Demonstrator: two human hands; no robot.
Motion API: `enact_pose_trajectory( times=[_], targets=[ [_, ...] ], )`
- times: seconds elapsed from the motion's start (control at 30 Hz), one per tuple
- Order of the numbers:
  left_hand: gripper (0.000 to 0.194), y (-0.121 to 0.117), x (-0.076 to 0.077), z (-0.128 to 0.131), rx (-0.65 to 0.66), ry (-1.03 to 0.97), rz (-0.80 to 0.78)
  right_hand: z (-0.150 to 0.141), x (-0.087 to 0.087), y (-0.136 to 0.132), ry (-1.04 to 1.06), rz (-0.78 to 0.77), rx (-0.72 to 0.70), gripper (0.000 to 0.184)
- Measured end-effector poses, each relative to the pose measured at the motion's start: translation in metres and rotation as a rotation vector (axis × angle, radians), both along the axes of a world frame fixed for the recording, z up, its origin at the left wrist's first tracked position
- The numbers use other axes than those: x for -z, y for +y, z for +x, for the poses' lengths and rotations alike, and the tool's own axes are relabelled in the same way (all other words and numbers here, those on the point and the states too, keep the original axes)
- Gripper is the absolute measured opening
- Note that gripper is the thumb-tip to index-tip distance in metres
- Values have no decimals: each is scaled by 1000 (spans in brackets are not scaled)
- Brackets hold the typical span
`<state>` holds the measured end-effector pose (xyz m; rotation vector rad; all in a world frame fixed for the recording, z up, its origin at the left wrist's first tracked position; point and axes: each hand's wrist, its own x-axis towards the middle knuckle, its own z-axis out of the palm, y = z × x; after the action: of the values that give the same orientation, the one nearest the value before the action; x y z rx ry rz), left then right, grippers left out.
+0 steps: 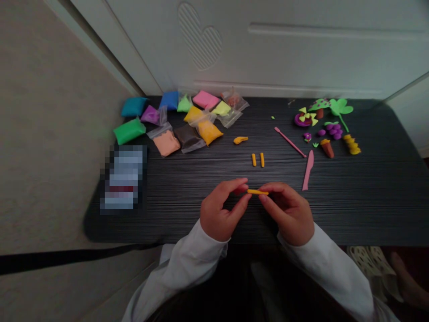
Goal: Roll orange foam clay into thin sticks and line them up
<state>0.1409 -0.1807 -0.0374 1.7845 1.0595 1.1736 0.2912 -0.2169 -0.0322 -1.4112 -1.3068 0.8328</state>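
In the head view, an orange roll (258,192) hangs between the two hands, above the near part of the dark worktop (187,192). It looks thin and, I'd judge, soft—so too hard a pinch could flatten an end, and an uneven pull between the two sides could bend, stretch or snap it. If the right side slackened while the left gave little support, the roll could drop. Just beyond lie two short orange pieces, a left one (254,160) and a right one (262,160), side by side but apart; a careless forward sweep could knock or squash them. The pink knife (308,170) lies off to the right, near enough for a sleeve or wrist to nudge.

As for the fingers, the right hand (295,212) has thumb and index brought together on the roll's right end, with the other fingers curled behind. The left hand (221,210) is looser: its index stands away from the thumb, whose tip meets the roll's left end, with another fingertip close behind—whether that side truly grips or merely steadies, I cannot tell.
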Motion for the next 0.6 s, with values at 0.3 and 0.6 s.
enact_pose_trajectory(
  times=[0.3,0.6],
  targets=[
    [38,2,-2,-2,18,18,100,-3,1,-1,68,-26,-21,15],
    [49,-2,-3,-1,-91,24,232,-17,-2,2,50,34,76,23]
  ],
)
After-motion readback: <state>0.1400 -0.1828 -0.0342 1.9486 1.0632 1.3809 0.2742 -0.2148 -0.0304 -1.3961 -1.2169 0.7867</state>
